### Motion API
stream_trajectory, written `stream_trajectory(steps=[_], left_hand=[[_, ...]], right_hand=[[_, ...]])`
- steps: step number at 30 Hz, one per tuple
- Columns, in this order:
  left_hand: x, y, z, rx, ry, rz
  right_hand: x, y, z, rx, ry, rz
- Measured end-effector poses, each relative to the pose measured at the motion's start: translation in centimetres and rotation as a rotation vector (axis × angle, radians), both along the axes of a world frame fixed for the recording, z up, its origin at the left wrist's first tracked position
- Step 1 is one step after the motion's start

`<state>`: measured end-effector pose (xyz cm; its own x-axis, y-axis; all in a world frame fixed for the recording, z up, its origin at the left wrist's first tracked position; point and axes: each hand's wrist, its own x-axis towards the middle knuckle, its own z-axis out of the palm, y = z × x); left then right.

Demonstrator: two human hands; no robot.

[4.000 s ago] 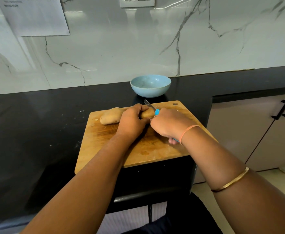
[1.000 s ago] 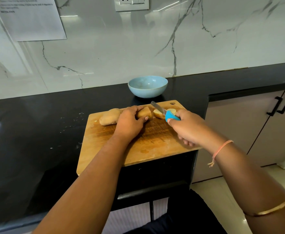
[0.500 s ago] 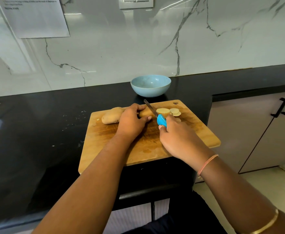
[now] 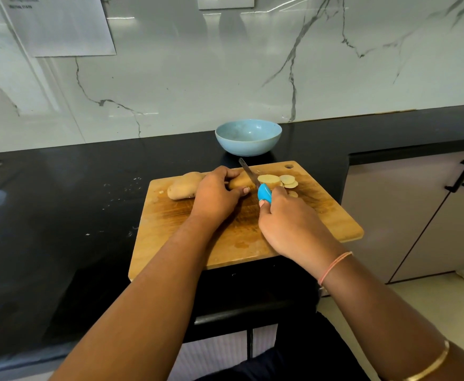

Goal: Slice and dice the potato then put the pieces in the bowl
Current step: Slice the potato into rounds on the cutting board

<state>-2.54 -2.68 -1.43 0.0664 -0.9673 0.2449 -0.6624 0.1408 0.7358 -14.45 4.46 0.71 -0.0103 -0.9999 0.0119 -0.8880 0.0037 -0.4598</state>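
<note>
Left hand (image 4: 215,193) is curled over the middle of the potato (image 4: 184,185), pinning it to the cutting board (image 4: 321,215), thumb tip right next to the cut end. Right hand (image 4: 288,221) is wrapped tight round the blue handle of the knife (image 4: 254,182), blade lying across that cut end w/ the tip aimed toward the bowl (image 4: 248,148). A few thin round slices (image 4: 269,179) lie on the board just right of the blade. Bowl's on the black counter (image 4: 60,215) just behind the board, looks empty afaict.

So imo it's early: most of the potato is uncut, no dicing yet.

Stuff that could go wrong:
- thumb is v close to the blade, and a skid off the rounded skin goes straight into it
- potato looks to have no flat side down, so it could roll under pressure
- board's near edge seems to hang past the counter front, so leaning hard there might tip it
</note>
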Motion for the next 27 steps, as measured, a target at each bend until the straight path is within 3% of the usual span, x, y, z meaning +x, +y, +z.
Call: stream_trajectory(steps=[4,9,13,17,20,27], left_hand=[[0.1,0.1,0.1,-0.032,-0.034,-0.018],[0.3,0.4,0.1,-0.108,-0.044,-0.070],[0.3,0.5,0.0,-0.153,-0.088,-0.108],[0.4,0.0,-0.1,-0.076,-0.034,-0.062],[0.4,-0.2,-0.1,-0.048,-0.014,-0.051],[0.3,0.0,0.1,-0.036,-0.008,-0.034]], right_hand=[[0.9,-0.2,1.4,0.106,-0.011,-0.068],[1.4,-0.9,5.0,0.209,0.174,0.043],[0.9,-1.9,5.5,0.392,0.024,0.034],[-0.7,-2.4,4.0,0.449,-0.162,-0.033],[-1.9,-2.2,2.5,0.431,-0.260,-0.081],[-2.5,-1.1,0.5,0.169,-0.323,0.006]])
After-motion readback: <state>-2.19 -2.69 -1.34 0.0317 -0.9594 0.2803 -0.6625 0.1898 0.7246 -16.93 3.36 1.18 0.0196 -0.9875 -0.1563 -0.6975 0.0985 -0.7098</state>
